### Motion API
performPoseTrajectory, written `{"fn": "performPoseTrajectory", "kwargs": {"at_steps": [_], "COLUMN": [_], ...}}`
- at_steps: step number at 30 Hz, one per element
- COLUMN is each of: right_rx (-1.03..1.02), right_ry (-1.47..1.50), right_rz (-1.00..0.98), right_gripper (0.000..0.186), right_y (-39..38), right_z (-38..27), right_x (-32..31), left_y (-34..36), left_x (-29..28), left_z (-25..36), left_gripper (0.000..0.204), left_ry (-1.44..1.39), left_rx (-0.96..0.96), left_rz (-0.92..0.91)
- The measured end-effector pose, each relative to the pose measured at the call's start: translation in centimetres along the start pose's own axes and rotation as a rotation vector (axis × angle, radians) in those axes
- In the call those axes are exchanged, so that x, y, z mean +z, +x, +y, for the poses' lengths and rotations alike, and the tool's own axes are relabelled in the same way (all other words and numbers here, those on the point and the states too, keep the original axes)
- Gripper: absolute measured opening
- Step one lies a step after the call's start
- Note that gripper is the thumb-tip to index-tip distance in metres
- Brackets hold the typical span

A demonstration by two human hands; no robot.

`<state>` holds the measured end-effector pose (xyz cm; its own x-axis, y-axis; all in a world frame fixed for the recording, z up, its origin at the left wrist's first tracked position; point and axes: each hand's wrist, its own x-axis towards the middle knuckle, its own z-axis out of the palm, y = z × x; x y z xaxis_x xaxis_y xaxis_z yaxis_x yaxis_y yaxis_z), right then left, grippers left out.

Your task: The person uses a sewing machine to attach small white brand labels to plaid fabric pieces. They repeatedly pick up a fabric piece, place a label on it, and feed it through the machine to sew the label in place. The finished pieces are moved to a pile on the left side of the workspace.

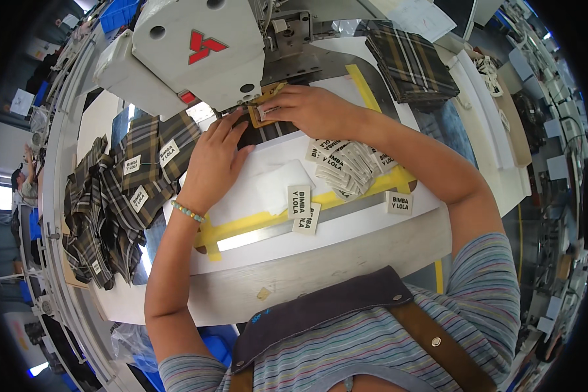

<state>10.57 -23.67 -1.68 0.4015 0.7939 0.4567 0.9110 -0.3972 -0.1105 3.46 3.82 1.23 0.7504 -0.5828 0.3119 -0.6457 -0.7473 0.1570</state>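
Observation:
My left hand (221, 157) rests with its fingers apart, fingertips on dark plaid fabric (269, 132) below the sewing machine head (199, 46). Just to its right, my right hand (310, 108) has its fingers drawn together on a small white label (264, 112) at a yellow frame (259, 99) under the needle area; the fingers partly hide the label. Several printed white labels (346, 171) lie piled below my right wrist, with others (299, 201) nearer me on the yellow-taped white board (242, 228). Plaid pieces (147, 134) bearing white labels lie left of my left hand.
A folded plaid stack (411, 62) sits at back right beside papers (424, 19). A blue bin (117, 14) is at back left; another (215, 346) is below the table edge (307, 255). A co-worker (26, 179) is at far left beside other workstations.

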Motion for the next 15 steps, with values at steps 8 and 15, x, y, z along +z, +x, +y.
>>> {"fn": "performPoseTrajectory", "kwargs": {"at_steps": [8, 15], "right_rx": [0.003, -0.002], "right_ry": [0.009, 0.03], "right_rz": [-0.007, -0.023], "right_gripper": [0.038, 0.036], "right_y": [0.01, 0.22], "right_z": [-0.11, -0.04], "right_x": [-0.19, -0.53], "left_y": [-0.08, -0.38], "left_x": [0.15, 0.12], "left_z": [-0.05, 0.1], "left_gripper": [0.046, 0.049], "left_ry": [0.096, 0.189], "left_rx": [0.031, 0.089], "left_rz": [-0.041, -0.055]}}
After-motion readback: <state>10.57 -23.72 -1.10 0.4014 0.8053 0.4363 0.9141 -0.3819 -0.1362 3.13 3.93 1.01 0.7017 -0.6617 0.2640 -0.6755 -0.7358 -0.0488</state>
